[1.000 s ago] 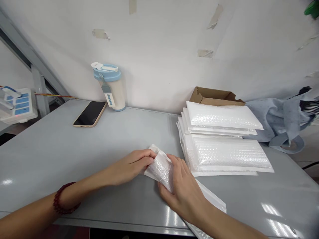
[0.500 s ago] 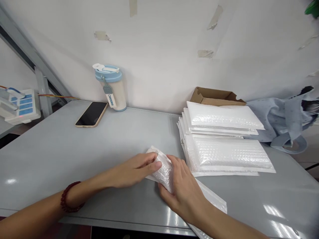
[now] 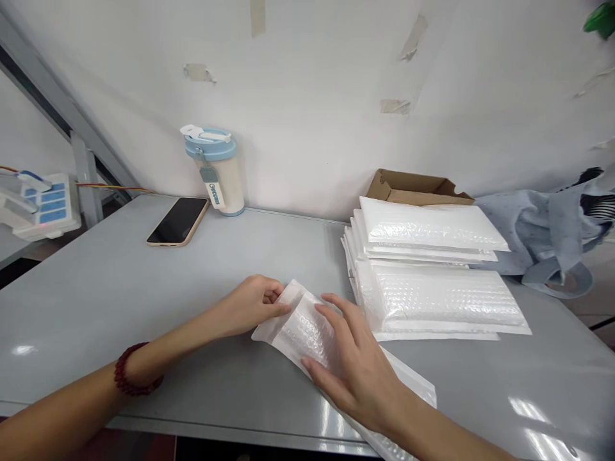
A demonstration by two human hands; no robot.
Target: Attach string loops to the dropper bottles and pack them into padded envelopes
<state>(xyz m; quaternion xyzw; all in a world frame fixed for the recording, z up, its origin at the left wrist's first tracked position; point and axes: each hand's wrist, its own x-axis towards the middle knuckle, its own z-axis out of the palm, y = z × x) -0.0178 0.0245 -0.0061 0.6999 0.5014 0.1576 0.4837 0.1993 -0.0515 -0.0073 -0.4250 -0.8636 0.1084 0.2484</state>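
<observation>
A white bubble mailer [image 3: 310, 333] lies slantwise on the grey table, running beneath my right hand toward the front edge. Its flap at the far end is unfolded, showing a smooth strip beside the bubbled body. My left hand [image 3: 254, 304] is at this flap, its thumb on the upper side and its fingers curled at the edge in a pinch. Over the bubbled part, my right hand [image 3: 358, 358] rests with fingers spread, the thumb near the mailer's left edge. What lies under the right palm is hidden.
To the right stand stacked bubble mailers [image 3: 446, 298], with an open cardboard box [image 3: 418, 186] behind and a pale blue cloth bag [image 3: 523, 224] beside them. A phone [image 3: 177, 221] and a tumbler [image 3: 223, 179] are near the wall. A power strip [image 3: 50, 205] sits far left.
The mailer's flap has gone from bunched between both hands to opened out flat. My left hand has shifted left and up, and my right hand's fingers have loosened and spread.
</observation>
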